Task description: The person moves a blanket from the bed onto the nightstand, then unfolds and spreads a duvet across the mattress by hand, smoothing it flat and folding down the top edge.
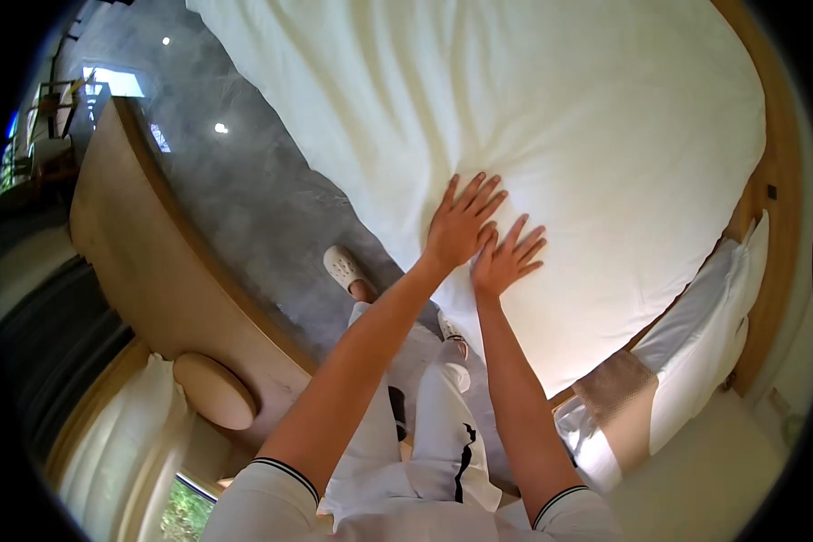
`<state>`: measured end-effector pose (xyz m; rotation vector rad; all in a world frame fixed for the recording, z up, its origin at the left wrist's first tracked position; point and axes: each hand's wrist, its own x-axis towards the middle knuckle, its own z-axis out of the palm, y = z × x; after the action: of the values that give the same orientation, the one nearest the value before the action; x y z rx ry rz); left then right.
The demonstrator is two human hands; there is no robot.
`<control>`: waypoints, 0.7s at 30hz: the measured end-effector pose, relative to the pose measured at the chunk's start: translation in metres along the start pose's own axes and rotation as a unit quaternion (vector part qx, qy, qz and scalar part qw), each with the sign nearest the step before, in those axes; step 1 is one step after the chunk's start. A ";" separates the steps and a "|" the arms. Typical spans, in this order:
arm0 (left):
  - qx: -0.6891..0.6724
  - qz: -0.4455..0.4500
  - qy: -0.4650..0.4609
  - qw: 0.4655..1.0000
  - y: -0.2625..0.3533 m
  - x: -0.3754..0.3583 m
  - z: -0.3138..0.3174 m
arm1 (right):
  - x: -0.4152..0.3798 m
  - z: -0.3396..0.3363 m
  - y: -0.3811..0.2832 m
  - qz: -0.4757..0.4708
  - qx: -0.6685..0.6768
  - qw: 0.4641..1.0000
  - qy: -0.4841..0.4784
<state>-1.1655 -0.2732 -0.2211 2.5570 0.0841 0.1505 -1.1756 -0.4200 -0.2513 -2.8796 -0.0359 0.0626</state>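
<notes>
Fingers [485, 193] of left hand [457, 226] lying spread on white quilt [623, 172], center of frame. Right hand [506, 262] resting palm-down just beside, fingers also lying spread. Quilt filling upper center and right, creasing above left hand, lying smoother toward right. Brown cloth [619, 397] showing at lower right. Pale shoe [341, 267] resting on gray floor [253, 181], left of center. Wooden counter [167, 235] running along left side.
</notes>
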 end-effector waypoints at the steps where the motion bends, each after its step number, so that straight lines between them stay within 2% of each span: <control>1: 0.016 0.002 0.004 1.000 -0.015 0.007 -0.014 | 0.015 0.003 -0.021 -0.006 0.012 1.000 0.017; 7: 0.064 0.008 0.003 0.998 -0.152 0.053 -0.087 | 0.051 0.043 -0.175 -0.020 -0.012 1.000 -0.018; 8: 0.071 0.021 0.001 0.997 -0.142 0.056 -0.089 | 0.052 0.035 -0.171 -0.021 -0.008 1.000 -0.017; 10: 0.093 0.010 -0.010 0.996 -0.166 0.073 -0.107 | 0.067 0.037 -0.203 -0.016 0.003 1.000 -0.021; 12: 0.103 0.018 -0.019 0.994 -0.181 0.084 -0.118 | 0.078 0.042 -0.222 -0.049 -0.006 0.999 -0.022; 17: 0.078 -0.005 -0.023 0.997 -0.296 0.157 -0.184 | 0.138 0.089 -0.350 -0.051 0.021 0.998 0.019; 19: 0.113 -0.013 -0.048 0.992 -0.319 0.169 -0.202 | 0.140 0.097 -0.377 -0.031 0.018 0.999 0.016; 21: 0.113 -0.023 -0.056 0.992 -0.345 0.185 -0.211 | 0.177 0.101 -0.416 -0.069 0.017 0.997 0.000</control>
<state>-1.0181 0.1463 -0.2185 2.7810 0.1230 -0.0224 -1.0115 0.0131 -0.2482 -2.8344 -0.2305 0.0363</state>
